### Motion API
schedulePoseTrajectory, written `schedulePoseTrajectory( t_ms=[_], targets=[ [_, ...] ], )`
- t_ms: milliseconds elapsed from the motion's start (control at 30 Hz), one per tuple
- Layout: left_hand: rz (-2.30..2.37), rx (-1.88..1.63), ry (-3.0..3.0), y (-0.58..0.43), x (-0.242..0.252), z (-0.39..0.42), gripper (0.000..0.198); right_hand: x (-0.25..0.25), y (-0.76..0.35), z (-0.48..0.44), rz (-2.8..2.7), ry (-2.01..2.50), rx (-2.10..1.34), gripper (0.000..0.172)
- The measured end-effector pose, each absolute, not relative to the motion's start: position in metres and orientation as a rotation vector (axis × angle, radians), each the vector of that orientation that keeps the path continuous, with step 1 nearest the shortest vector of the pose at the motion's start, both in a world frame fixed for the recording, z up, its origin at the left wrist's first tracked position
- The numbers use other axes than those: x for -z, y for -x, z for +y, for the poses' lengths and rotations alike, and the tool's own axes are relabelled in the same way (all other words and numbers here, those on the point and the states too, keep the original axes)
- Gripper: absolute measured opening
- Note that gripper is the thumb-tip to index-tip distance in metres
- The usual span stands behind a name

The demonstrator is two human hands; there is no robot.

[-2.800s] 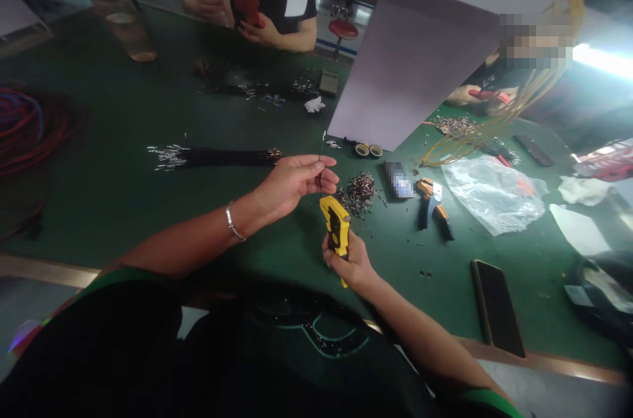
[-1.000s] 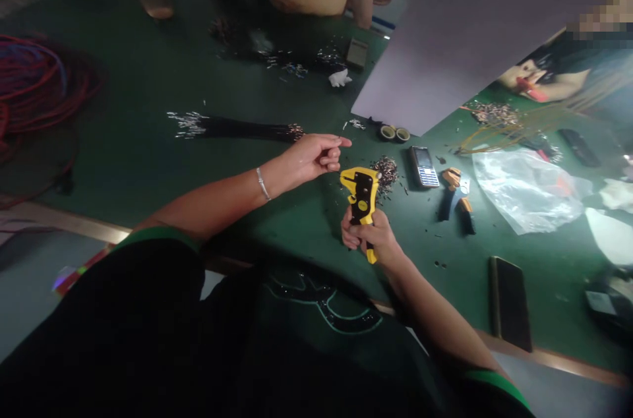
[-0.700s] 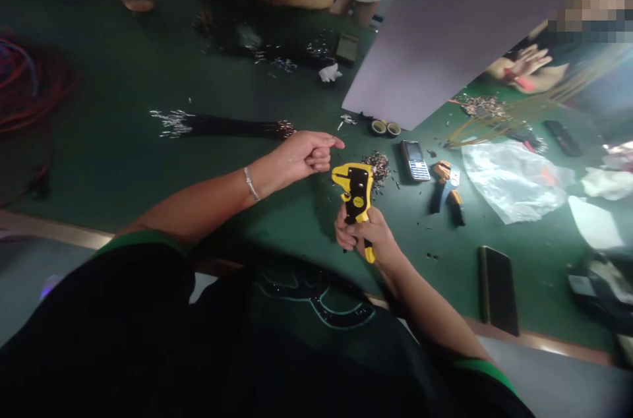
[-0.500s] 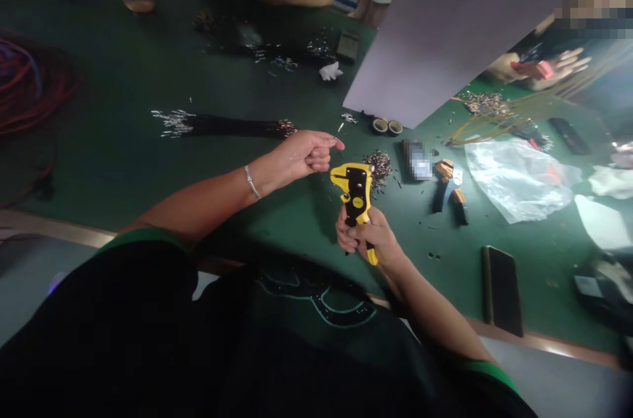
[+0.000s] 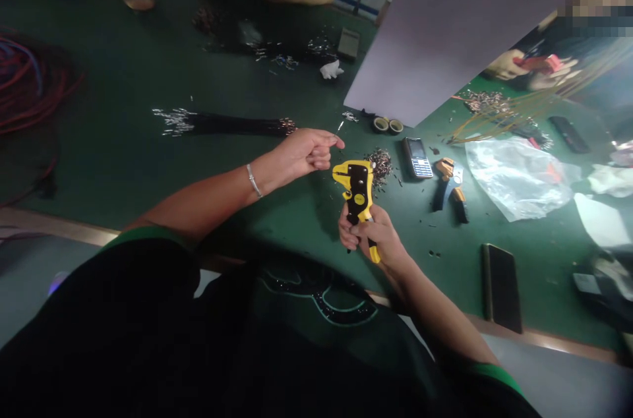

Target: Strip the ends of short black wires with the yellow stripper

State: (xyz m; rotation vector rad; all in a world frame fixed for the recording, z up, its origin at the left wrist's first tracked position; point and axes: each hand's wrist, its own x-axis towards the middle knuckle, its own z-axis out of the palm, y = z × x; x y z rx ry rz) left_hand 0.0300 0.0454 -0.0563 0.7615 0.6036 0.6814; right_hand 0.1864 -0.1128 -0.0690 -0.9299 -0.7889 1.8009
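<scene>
Fingers [image 5: 345, 225] of the right hand [image 5: 372, 231] wrap a yellow-and-black pistol-shaped stripper [image 5: 359, 182], more broadside than earlier; beyond it, the left hand [image 5: 304, 153] pinches a thin silver-tipped wire [image 5: 340, 128]; beside the stripper, a gritty coppery heap [image 5: 382, 169].

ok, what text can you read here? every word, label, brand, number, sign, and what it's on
No text is legible.
Yellow tool: round badge, marks too small to read.
Keypad phone: key markings, too small.
Dark item at right: pale label, too blurred.
Shirt: outlined design, no readable word.
</scene>
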Motion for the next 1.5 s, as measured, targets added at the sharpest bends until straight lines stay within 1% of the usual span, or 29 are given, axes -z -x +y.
schedulePoseTrajectory(
  t_ms=[233,400,633,767,867,967,1033,1133,1233,1367,1500],
  targets=[
    [0.618,-0.658,-0.769,-0.032,0.055,0.044,0.019,0.062,-0.19,-0.109,-0.79,0.944,-1.796,0.026],
    [0.629,-0.725,-0.766,-0.031,0.048,0.042,0.02,0.057,-0.184,-0.107,-0.781,0.904,-1.766,0.026],
    [0.624,-0.634,-0.779,-0.034,0.045,0.033,0.022,0.049,-0.191,-0.124,-0.766,0.955,-1.792,0.029],
    [0.646,-0.691,-0.792,-0.034,0.04,0.03,0.022,0.053,-0.188,-0.115,-0.795,0.977,-1.758,0.03],
    [0.691,-0.74,-0.78,-0.028,0.039,0.039,0.022,0.054,-0.201,-0.106,-0.853,1.056,-1.618,0.029],
    [0.721,-0.818,-0.757,-0.022,0.039,0.051,0.024,0.046,-0.229,-0.105,-0.798,1.05,-1.227,0.02],
    [0.701,-0.855,-0.767,-0.022,0.039,0.053,0.022,0.038,-0.241,-0.11,-0.84,1.072,-1.143,0.022],
    [0.703,-0.807,-0.811,-0.024,0.038,0.046,0.021,0.036,-0.236,-0.119,-0.935,1.1,-1.266,0.029],
    [0.7,-0.861,-0.851,-0.024,0.035,0.038,0.02,0.049,-0.216,-0.122,-0.928,1.101,-1.372,0.029],
    [0.686,-0.934,-0.919,-0.023,0.029,0.035,0.018,0.069,-0.205,-0.12,-0.94,1.126,-1.485,0.033],
    [0.686,-1.006,-0.98,-0.022,0.025,0.034,0.016,0.068,-0.211,-0.119,-1.092,1.263,-1.422,0.035]
  ],
)
